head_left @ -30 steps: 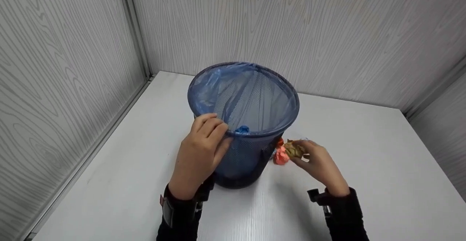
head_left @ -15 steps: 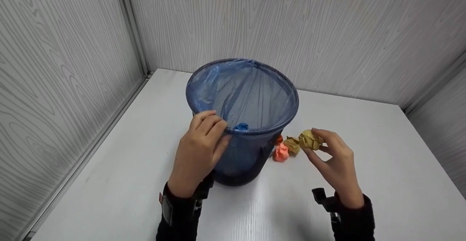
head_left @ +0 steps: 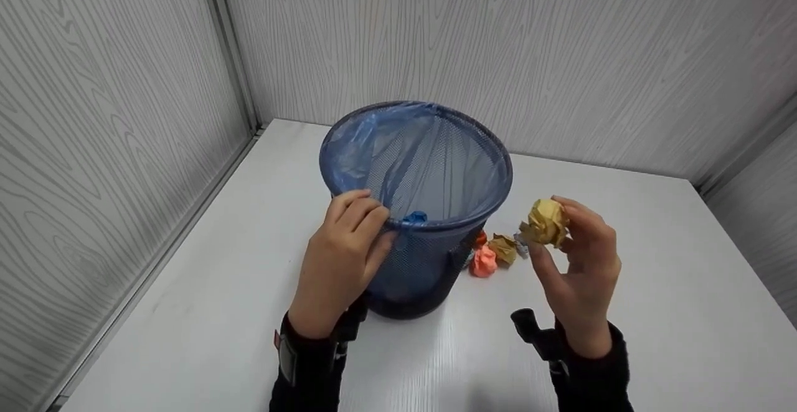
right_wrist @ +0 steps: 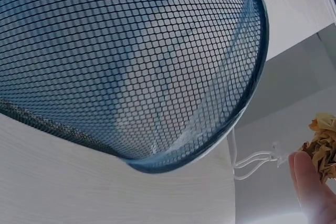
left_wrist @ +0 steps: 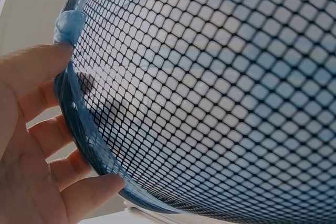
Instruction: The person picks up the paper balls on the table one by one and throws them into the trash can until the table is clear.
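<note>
Crumpled yellow paper ball [head_left: 547, 222] pinched in right hand [head_left: 579, 269] (raised), left hand [head_left: 342, 256] gripping mesh bin [head_left: 436, 150] rim

Bare hands both, the left hand [head_left: 341, 256] and right hand [head_left: 576, 262] emerging from black sleeves [head_left: 305, 368] with dark camera mounts strapped at the wrists.

**Yellow paper ball lifts off the bench**

The right hand [head_left: 579, 262] now holds the yellow paper ball [head_left: 547, 222] up in its fingertips, raised off the bench [head_left: 654, 287] and level with the mesh bin's rim [head_left: 492, 206]. The brown wad [head_left: 503, 248] and orange wad [head_left: 483, 262] lie uncovered.
</note>
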Available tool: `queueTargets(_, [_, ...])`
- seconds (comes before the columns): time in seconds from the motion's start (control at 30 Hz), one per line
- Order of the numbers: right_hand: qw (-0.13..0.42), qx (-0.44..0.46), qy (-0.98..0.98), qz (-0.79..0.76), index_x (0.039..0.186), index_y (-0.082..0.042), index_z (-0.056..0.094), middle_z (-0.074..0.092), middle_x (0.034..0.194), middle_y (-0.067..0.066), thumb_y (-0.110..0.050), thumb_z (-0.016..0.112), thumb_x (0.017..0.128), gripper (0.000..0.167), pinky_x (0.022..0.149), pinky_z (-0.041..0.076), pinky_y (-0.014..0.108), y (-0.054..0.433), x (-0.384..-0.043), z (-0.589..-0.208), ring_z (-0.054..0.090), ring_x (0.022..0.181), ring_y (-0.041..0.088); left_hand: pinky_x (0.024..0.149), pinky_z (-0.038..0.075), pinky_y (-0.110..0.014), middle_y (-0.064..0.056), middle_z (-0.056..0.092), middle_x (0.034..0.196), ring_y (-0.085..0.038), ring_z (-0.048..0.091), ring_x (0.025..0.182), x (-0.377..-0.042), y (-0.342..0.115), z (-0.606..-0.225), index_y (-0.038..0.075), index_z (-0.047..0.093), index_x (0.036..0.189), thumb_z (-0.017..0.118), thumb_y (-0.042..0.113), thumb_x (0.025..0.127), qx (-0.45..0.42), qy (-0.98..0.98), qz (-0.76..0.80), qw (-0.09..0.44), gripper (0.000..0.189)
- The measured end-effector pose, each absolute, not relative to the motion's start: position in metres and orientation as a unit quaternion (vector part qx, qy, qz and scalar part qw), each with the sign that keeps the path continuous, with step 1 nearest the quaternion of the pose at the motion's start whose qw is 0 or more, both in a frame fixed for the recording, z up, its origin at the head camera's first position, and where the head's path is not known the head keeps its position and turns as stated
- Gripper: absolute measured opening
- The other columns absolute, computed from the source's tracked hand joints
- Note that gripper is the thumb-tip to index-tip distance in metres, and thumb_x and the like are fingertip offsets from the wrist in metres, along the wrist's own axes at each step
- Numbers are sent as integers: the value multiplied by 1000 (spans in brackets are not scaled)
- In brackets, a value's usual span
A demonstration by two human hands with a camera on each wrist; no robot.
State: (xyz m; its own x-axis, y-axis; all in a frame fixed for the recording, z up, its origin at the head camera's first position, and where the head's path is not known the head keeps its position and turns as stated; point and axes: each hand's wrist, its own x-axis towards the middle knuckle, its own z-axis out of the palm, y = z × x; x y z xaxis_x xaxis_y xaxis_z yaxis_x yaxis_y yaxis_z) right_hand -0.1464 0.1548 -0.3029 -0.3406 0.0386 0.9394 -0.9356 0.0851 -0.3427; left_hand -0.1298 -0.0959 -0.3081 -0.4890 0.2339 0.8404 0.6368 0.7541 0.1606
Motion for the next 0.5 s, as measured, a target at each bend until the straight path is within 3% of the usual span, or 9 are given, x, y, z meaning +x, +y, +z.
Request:
queueTargets(0.2, [427, 400, -628, 512, 101, 17, 42, 52, 107, 22, -17, 62, 82, 44, 73, 50, 22, 128, -158, -289, 55, 95, 24, 82, 46, -33, -9, 56, 94, -27, 46, 106, -130, -97, -308, 1, 60, 90, 66, 10, 77, -258, -831, -232, 435, 17])
queueTargets(0.3, [414, 407, -653, 486, 102, 13, 46, 52, 108, 22, -1, 64, 77, 34, 72, 50, 22, 118, -163, -287, 54, 96, 24, 83, 46, -33, -9, 55, 94, -27, 46, 106, -130, -96, -308, 2, 60, 90, 66, 10, 77, -261, -830, -231, 435, 17])
queueTargets(0.43, [392, 409, -681, 464, 105, 9, 47, 50, 111, 21, 18, 63, 66, 43, 72, 49, 19, 111, -169, -290, 53, 97, 23, 82, 47, -33, -9, 55, 94, -27, 46, 106, -131, -95, -307, 2, 60, 90, 66, 11, 78, -264, -829, -232, 434, 17])
queueTargets(0.5, [384, 410, -688, 459, 106, 9, 47, 49, 113, 21, 17, 63, 67, 43, 74, 48, 20, 110, -171, -292, 52, 98, 23, 81, 47, -32, -9, 55, 94, -27, 46, 106, -131, -95, -307, 2, 60, 90, 66, 10, 77, -263, -831, -231, 433, 17])
